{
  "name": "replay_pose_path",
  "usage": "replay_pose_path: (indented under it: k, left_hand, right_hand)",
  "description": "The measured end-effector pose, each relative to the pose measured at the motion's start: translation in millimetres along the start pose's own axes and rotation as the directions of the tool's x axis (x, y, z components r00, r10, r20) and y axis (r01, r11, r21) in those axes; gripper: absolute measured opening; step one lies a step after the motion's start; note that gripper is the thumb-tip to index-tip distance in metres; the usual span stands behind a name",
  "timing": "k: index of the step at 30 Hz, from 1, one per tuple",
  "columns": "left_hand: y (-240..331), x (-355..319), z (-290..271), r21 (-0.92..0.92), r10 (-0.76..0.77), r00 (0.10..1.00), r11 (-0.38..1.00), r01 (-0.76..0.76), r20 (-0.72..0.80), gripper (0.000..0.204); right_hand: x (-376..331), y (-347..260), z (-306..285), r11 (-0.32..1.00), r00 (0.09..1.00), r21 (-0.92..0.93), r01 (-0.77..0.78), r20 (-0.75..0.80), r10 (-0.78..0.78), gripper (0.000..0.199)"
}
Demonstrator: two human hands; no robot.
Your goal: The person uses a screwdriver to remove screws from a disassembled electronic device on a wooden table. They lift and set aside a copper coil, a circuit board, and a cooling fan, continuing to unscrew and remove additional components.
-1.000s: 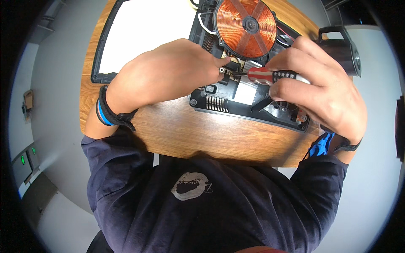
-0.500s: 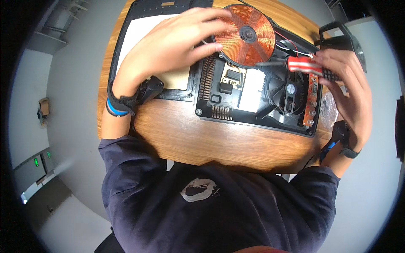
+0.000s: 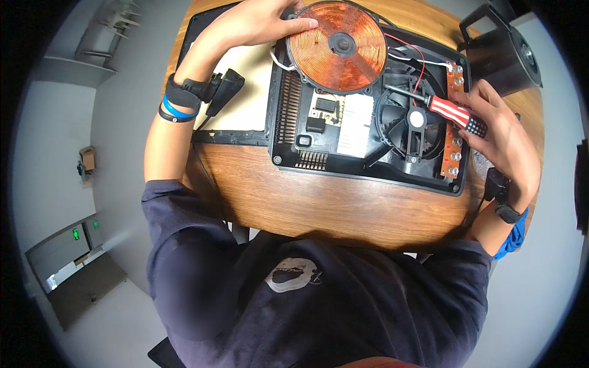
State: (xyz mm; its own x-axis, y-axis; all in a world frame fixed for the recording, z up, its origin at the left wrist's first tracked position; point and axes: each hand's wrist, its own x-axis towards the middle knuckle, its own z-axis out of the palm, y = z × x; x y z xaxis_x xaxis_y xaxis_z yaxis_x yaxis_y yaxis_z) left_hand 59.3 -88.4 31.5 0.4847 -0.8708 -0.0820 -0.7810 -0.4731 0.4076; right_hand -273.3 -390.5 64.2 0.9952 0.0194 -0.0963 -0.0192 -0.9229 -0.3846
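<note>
Your hands are apart: left hand (image 3: 264, 23) pinches the copper induction coil (image 3: 337, 69) over the housing's (image 3: 287, 142) far-left corner; right hand (image 3: 500, 126) grips screwdriver (image 3: 451, 112). Coil looks stiff, lightish, easily scratched; hold by rim.

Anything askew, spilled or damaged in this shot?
The round copper-wire coil looks off-centre: it juts past the rear edge of the open black plastic housing, with the person's left hand at its rim. No spill or damage stands out.
</note>
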Motion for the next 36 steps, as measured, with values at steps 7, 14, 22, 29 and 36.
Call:
replay_pose_path:
  k: [7, 14, 22, 29, 36]
  left_hand:
    - [33.9, -33.6, -11.0, -0.398, 0.086, 0.995, 0.912, -0.095, -0.041, 0.029]
    - [106.7, -94.4, -5.4, -0.178, 0.315, 0.945, 0.928, -0.327, -0.093, 0.022]
    - [119.7, -114.3, 8.5, 0.029, 0.451, 0.891, 0.892, -0.451, -0.046, 0.027]
    - [101.2, -105.5, 1.4, -0.044, 0.563, 0.826, 0.825, -0.563, -0.014, 0.033]
    - [58.2, -90.6, -21.1, -0.101, 0.562, 0.827, 0.824, -0.558, 0.014, 0.037]
  right_hand:
    - [-13.3, 12.7, -8.1, 0.998, 0.999, -0.036, -0.044, -0.021, 0.043, 0.043]
    - [-18.2, 27.9, -12.4, 0.997, 0.998, -0.045, -0.058, -0.025, 0.057, 0.042]
    - [-15.2, 41.2, -8.7, 0.998, 0.998, -0.037, -0.051, -0.025, 0.05, 0.042]
    - [-12.1, 34.1, -16.8, 0.992, 0.993, -0.125, 0.011, -0.119, -0.026, 0.04]
    - [2.4, 7.0, -26.8, 0.999, 0.99, -0.054, -0.004, -0.139, -0.003, 0.037]
